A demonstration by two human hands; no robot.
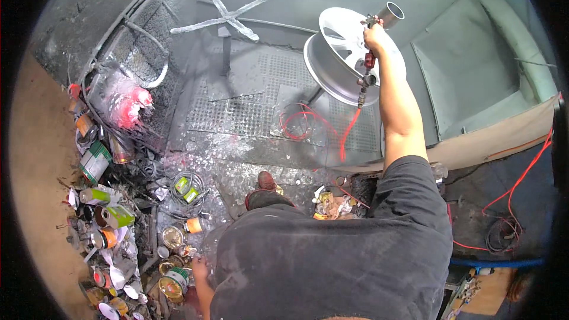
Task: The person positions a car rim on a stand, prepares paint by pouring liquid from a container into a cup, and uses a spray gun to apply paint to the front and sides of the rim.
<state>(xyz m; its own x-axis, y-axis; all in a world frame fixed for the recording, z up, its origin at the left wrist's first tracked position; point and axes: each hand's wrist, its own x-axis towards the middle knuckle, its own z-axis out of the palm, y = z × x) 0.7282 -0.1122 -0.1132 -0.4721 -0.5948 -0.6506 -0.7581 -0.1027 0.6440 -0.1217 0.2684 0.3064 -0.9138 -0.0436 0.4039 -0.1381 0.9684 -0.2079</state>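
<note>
My right hand (374, 38) is closed round the grip of a spray gun (371, 21), my arm stretched forward. A metallic cup (393, 13) sits on the gun. Below the handle hang a red fitting and a small round valve or gauge, joined to an orange-red air hose (351, 133). Just beyond the gun, a silver alloy car wheel (332, 70) stands tilted on a support. The gun and my forearm cover part of its face. My left hand (200, 268) hangs low by my side near paint tins, apparently holding nothing, its fingers loosely apart.
An X-shaped stand (227, 16) rises at the back left. Grating (237, 106) covers the booth floor, with a loop of red hose (296, 121) on it. Several paint tins (120, 216) and rubbish crowd the left. More rubbish (335, 206) lies by my foot.
</note>
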